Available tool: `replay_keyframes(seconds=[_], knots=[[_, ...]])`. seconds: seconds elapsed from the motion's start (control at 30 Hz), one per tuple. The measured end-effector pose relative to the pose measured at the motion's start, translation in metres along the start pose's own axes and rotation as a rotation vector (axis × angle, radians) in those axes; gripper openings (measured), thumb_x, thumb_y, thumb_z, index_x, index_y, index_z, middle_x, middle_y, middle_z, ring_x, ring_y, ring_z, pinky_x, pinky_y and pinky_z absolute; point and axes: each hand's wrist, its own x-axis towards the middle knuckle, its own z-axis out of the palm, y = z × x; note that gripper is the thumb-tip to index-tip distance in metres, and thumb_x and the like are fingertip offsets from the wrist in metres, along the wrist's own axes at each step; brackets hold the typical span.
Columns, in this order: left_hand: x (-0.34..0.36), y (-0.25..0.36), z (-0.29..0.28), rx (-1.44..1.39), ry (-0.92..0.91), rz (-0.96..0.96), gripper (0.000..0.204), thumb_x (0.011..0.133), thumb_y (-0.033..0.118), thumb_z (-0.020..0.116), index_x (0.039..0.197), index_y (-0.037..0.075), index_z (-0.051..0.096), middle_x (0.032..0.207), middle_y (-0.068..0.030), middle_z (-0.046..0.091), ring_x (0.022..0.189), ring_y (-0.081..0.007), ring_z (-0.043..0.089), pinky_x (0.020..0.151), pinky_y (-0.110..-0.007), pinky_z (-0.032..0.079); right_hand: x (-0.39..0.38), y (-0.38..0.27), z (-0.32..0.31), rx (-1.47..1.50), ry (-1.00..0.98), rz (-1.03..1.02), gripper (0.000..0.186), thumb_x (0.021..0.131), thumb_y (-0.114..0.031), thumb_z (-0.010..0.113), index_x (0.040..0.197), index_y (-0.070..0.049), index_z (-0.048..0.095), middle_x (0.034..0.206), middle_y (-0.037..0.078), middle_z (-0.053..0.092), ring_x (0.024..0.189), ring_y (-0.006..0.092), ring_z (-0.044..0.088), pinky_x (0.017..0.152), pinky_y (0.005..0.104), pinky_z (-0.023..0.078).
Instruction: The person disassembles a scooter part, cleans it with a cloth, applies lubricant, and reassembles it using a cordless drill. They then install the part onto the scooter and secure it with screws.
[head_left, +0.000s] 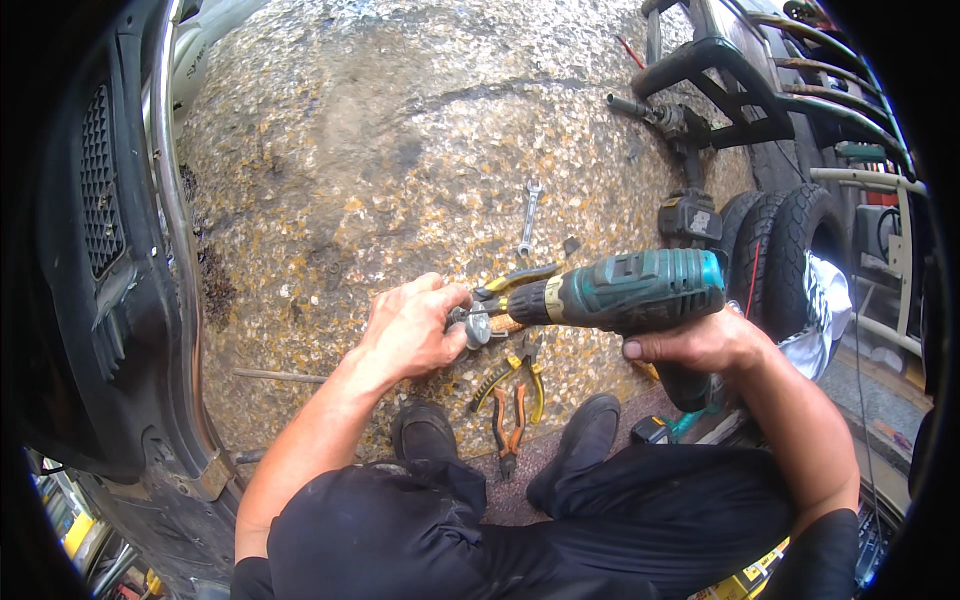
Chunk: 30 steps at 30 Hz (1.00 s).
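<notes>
My left hand [410,325] grips a small silvery metal fitting [476,330] low over the speckled stone ground [330,160]. My right hand [705,345] is wrapped round the grip of a teal and black cordless drill [630,285], whose chuck points left, its bit at the fitting. Yellow-handled pliers [535,275] lie just behind the fitting, partly hidden by it and the drill. More yellow-handled pliers [535,390] and orange-handled cutters [510,430] lie between my shoes. A spanner [530,215] lies farther forward.
A dark plastic vehicle panel with metal trim [110,250] runs along the left. At right are an impact wrench [685,210], stacked tyres [800,235], tube frames [720,80], a crumpled silvery sheet [810,340] and another cordless tool [655,430]. A thin rod [275,375] lies near my left arm.
</notes>
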Motion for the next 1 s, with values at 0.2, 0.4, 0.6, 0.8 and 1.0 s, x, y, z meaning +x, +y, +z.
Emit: replay_keyframes(seconds=[0.2,0.4,0.6,0.8,1.0], knots=[[0.003,0.004,0.001,0.014,0.019,0.011,0.019,0.079,0.017,0.073,0.098,0.011,0.071,0.095,-0.0105,0.066,0.088,-0.0345,0.068,0.078,-0.046,0.055,-0.004,-0.006,-0.001,-0.082,-0.017,-0.034,0.044,0.087,-0.019,0.083,0.125,-0.002,0.068,0.113,0.011,0.074,0.102,0.0181,0.067,0.093,0.0358,0.054],[0.004,0.003,0.005,0.021,0.081,0.079,0.017,0.078,0.014,0.073,0.093,0.009,0.067,0.09,-0.0104,0.063,0.085,-0.0343,0.067,0.074,-0.045,0.055,-0.005,-0.006,-0.002,-0.084,-0.01,-0.027,0.044,0.087,-0.019,0.083,0.126,-0.002,0.068,0.115,0.012,0.074,0.103,0.0189,0.068,0.094,0.0361,0.054],[0.006,0.002,0.013,-0.002,0.132,0.131,0.019,0.076,0.01,0.071,0.094,0.005,0.064,0.087,-0.0125,0.064,0.084,-0.0343,0.067,0.073,-0.044,0.055,-0.007,-0.003,-0.004,-0.068,-0.001,-0.01,0.046,0.087,-0.02,0.083,0.126,-0.002,0.067,0.116,0.013,0.074,0.105,0.019,0.068,0.094,0.0364,0.054],[0.006,0.004,0.016,-0.113,0.144,0.088,0.023,0.076,0.004,0.069,0.099,0.005,0.067,0.087,-0.0134,0.065,0.085,-0.0337,0.067,0.075,-0.043,0.055,-0.005,0.001,-0.003,-0.065,0.012,-0.077,0.045,0.087,-0.019,0.083,0.125,-0.001,0.067,0.116,0.013,0.074,0.106,0.0191,0.067,0.095,0.0362,0.054],[0.005,0.0,0.011,-0.125,0.064,0.09,0.024,0.076,0.002,0.067,0.099,0.005,0.071,0.09,-0.0136,0.066,0.088,-0.0335,0.067,0.078,-0.042,0.055,-0.005,0.002,-0.004,-0.053,0.003,-0.056,0.045,0.086,-0.017,0.083,0.125,-0.001,0.067,0.117,0.013,0.074,0.106,0.0192,0.067,0.096,0.0361,0.053]])
